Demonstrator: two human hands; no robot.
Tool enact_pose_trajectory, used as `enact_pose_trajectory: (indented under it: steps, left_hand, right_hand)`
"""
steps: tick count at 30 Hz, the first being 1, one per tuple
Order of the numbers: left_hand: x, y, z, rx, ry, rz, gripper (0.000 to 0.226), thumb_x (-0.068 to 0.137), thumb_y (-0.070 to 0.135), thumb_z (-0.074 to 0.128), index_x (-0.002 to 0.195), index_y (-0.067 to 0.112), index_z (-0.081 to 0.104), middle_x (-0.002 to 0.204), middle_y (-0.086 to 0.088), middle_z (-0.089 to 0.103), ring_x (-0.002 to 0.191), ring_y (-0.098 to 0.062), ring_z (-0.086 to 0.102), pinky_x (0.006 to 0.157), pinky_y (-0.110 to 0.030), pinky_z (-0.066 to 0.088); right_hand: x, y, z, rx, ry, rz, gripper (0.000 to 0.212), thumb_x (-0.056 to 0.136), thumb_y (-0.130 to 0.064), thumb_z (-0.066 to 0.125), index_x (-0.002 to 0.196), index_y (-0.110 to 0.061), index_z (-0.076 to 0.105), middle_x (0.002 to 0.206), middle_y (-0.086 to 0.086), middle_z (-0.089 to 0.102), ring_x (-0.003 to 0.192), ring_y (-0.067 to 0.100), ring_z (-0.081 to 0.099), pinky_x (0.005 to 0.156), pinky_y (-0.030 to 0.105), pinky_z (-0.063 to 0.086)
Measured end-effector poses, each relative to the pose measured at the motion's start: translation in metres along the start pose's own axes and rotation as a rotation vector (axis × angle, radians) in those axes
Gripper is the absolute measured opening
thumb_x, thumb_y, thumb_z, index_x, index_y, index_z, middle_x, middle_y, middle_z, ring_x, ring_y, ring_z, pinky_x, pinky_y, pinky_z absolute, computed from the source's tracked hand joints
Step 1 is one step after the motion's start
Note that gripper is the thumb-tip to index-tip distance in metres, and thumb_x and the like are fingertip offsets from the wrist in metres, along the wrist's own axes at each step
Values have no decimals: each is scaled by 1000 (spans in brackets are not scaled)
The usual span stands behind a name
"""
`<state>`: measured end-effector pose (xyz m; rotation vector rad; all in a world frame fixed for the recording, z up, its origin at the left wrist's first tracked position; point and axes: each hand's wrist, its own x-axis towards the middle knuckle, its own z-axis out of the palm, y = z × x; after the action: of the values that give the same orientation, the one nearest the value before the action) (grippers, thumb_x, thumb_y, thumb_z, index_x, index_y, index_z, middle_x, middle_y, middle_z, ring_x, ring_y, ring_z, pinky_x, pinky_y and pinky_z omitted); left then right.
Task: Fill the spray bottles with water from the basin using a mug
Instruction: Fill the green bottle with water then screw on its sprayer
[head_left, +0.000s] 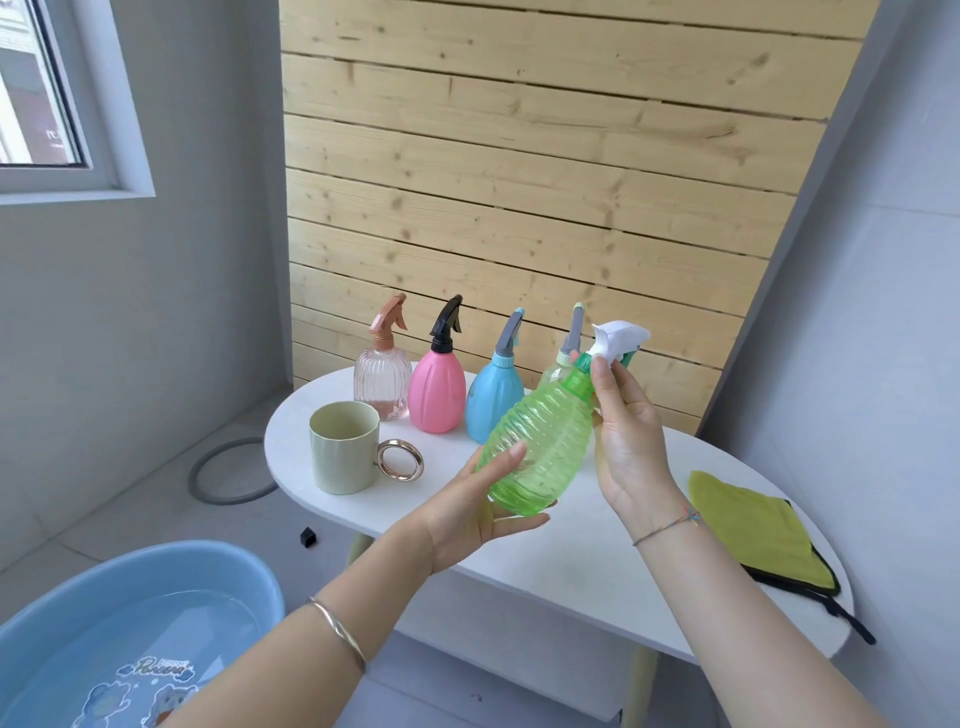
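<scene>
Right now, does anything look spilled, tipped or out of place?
No spill shows. The mug and row of bottles stand upright. Only the green bottle is tilted, between left hand and right hand. The strap of the yellow cloth overhangs the table.

A plain room in a home is suggested: grey plastered walls (156, 322), a white-framed window (78, 104), a pale pine-plank wall panel (519, 182), a small white oval tabletop (597, 551) and a blue plastic basin (130, 623) set on the tiled floor (156, 519).
</scene>
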<state>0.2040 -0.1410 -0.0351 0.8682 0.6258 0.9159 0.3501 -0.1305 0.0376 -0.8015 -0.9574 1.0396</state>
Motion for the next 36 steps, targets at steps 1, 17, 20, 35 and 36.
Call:
enact_pose_trajectory:
  steps: [1,17,20,35,36]
  left_hand:
    - [-1,-1,-2,1,-8,-25,110,40,56,94,136,26,51,129,-9,66,111,-32,67,84,-40,58]
    - [-7,3,-19,-14,24,-28,103,36,54,95,127,22,58,122,-2,70,103,-17,69,85,-31,58]
    - [-8,5,-22,-77,54,-2,103,36,51,96,127,20,59,121,-4,70,103,-19,70,84,-32,58]
    - [-15,12,-42,-34,193,68,88,41,49,94,119,19,65,118,-3,71,102,-17,71,79,-30,59]
    - [-15,12,-43,-31,209,74,84,46,48,90,121,19,63,120,-4,71,103,-17,71,80,-30,59]
  right_hand:
    - [3,-4,-1,-3,-4,-30,49,67,-55,75,103,-21,72,101,-1,70,94,17,59,89,35,46]
    - [71,-54,-31,-224,-83,-36,42,69,-36,74,105,-17,67,98,-8,67,93,9,61,100,25,46]
    - [62,-14,-52,-492,-137,99,36,82,-25,72,117,-19,66,106,-16,66,99,8,59,102,24,44]
    - [25,100,-88,-811,-291,377,22,77,-18,79,92,-6,69,84,-5,68,72,3,59,57,2,39]
    - [25,101,-88,-818,-288,367,22,77,-15,79,91,-3,68,81,-6,66,67,0,58,55,3,38]
